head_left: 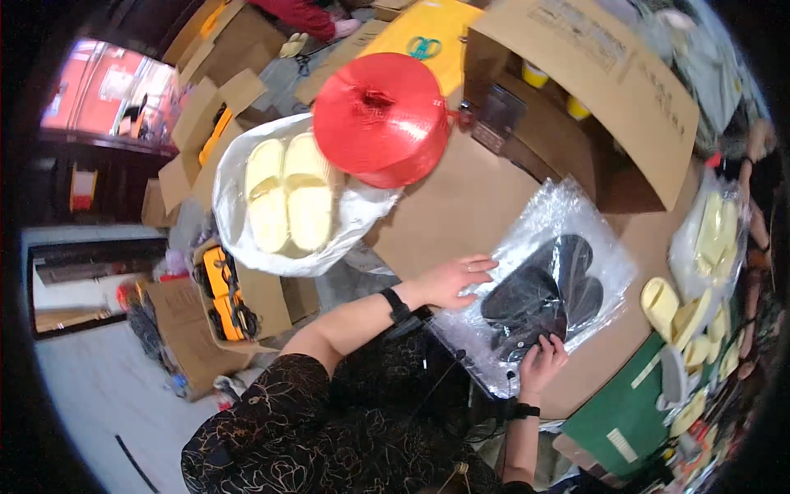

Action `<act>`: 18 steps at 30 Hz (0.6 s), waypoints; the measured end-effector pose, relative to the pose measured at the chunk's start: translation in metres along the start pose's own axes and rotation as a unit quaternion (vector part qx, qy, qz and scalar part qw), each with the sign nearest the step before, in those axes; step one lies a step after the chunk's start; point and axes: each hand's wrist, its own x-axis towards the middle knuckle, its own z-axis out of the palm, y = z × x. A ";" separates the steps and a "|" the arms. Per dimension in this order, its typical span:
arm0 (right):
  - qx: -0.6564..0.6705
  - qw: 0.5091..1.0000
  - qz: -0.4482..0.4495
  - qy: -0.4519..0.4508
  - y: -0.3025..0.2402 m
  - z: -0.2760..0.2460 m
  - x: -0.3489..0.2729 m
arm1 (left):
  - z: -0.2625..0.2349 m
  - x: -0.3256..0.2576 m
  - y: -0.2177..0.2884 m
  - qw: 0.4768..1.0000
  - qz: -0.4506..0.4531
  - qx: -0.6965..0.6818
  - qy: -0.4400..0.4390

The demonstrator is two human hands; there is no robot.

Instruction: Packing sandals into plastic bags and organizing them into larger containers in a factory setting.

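Observation:
A clear plastic bag [605,235] lies on the cardboard table surface in front of me, with a pair of black slippers [527,298] inside it. The slippers overlap, and the film over them is wrinkled and shiny. My left hand [457,281] rests on the bag's left edge, its fingers stretched toward the slippers. At the bag's near side, my right hand [543,364] lays its slightly bent, parted fingers on the film over the lower end of a slipper. Its thumb is hard to make out.
A white sack [226,222] with bagged cream slippers [288,198] stands to the left. Beside it is a red wrapped roll [383,115]. An open carton [592,49] occupies the far right. Loose cream slippers [691,317] lie by a green mat [613,412]. Green-handled scissors [424,48] rest on yellow material.

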 end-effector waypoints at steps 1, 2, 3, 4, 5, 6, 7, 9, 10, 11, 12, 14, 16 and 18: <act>-0.013 1.000 0.005 -0.003 -0.004 0.000 0.001 | 0.000 -0.004 0.006 1.000 -0.001 0.014 0.003; -0.026 1.000 0.008 -0.006 -0.009 -0.001 0.002 | -0.001 -0.012 0.012 0.999 -0.005 0.018 0.027; -0.029 0.999 0.013 -0.026 -0.014 -0.002 0.002 | -0.002 -0.021 0.018 0.998 -0.010 0.054 0.010; -0.028 0.999 -0.013 -0.029 -0.016 -0.006 0.004 | -0.006 -0.031 0.026 0.996 -0.016 0.088 -0.007; -0.028 0.999 -0.005 -0.043 -0.018 -0.010 0.004 | -0.021 -0.039 0.045 0.994 -0.020 0.106 -0.006; -0.029 0.998 0.003 -0.057 -0.019 -0.015 0.002 | -0.037 -0.050 0.064 0.994 -0.031 0.106 0.015; -0.011 0.997 0.031 -0.066 -0.024 -0.020 0.002 | -0.058 -0.065 0.082 0.995 -0.086 0.045 -0.020; -0.006 0.994 0.020 -0.104 -0.028 -0.027 0.008 | -0.091 -0.106 0.103 0.989 -0.143 -0.021 -0.039; -0.007 0.991 0.024 -0.132 -0.033 -0.031 0.014 | -0.105 -0.135 0.108 0.985 -0.165 -0.044 0.007; -0.008 0.991 0.008 -0.131 -0.042 -0.034 0.023 | -0.119 -0.163 0.112 0.979 -0.183 -0.068 0.050; -0.006 0.984 0.065 -0.166 -0.050 -0.039 0.032 | -0.144 -0.188 0.130 0.969 -0.223 -0.053 0.088; -0.010 0.974 0.122 -0.189 -0.064 -0.044 0.050 | -0.174 -0.237 0.149 0.904 -0.330 -0.063 0.264; 0.074 0.984 0.082 -0.142 -0.077 -0.039 0.072 | -0.187 -0.277 0.141 0.767 -0.351 -0.033 0.537; 0.191 0.974 0.044 -0.115 -0.092 -0.027 0.091 | -0.197 -0.311 0.112 0.671 -0.403 -0.003 0.622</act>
